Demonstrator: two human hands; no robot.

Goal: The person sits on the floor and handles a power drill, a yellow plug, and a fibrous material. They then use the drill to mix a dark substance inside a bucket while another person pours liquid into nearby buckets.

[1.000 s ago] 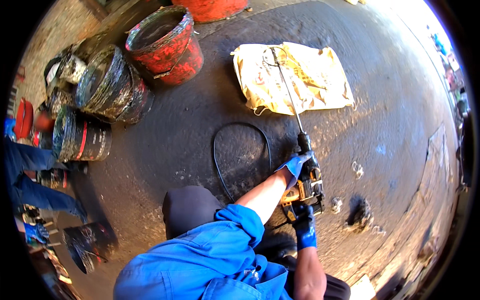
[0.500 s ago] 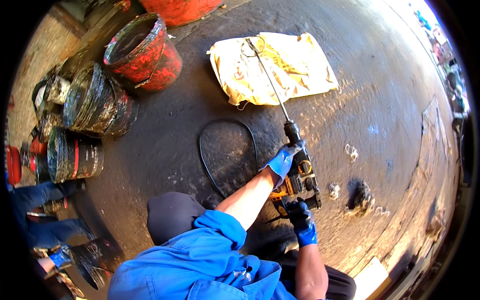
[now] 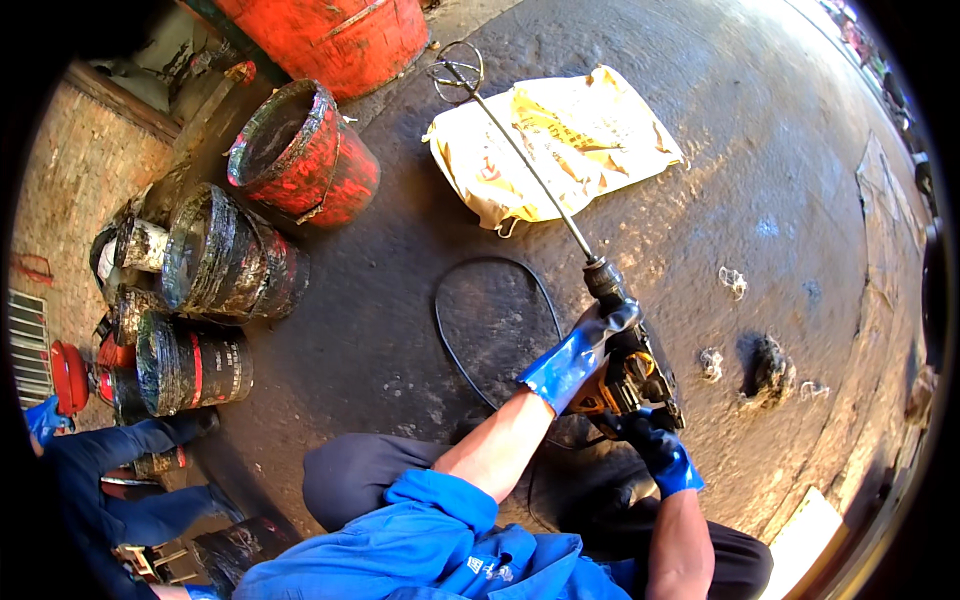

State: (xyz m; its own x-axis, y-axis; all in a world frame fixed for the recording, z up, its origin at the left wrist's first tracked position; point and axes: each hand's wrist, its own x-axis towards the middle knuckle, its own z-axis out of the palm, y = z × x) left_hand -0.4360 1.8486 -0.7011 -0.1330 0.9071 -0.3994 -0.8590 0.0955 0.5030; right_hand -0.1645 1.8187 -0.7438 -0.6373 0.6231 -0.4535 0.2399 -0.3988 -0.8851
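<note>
A yellow and black power mixer (image 3: pixel 650 380), drill-like, is tilted in front of my body. Its long steel rod (image 3: pixel 533 170) runs away to the upper left and ends in a ring-shaped mixing paddle (image 3: pixel 459 72). My left hand (image 3: pixel 585 350), in a blue glove, is wrapped round the front of the mixer's body behind the chuck. Closed on the rear handle is my right hand (image 3: pixel 658 448), gloved in blue and darkly stained. A black cord (image 3: pixel 440 320) loops over the floor beside my left forearm. Under the rod lies a pale yellow sack (image 3: pixel 600 150); the paddle shows past its far left corner.
Dirty buckets stand at the left: a red one (image 3: pixel 345 165), a black-smeared one (image 3: pixel 235 255) and a black one with a red stripe (image 3: pixel 215 370). A large red drum (image 3: pixel 350 40) is behind. Another person's legs (image 3: pixel 150 505) show lower left. Tangled scraps (image 3: pixel 770 370) lie right on the dark floor.
The mixer's paddle has moved from over the sack to beyond its far left corner. Both hands keep their grip. The view has shifted, showing more of the drum and the wall at left.
</note>
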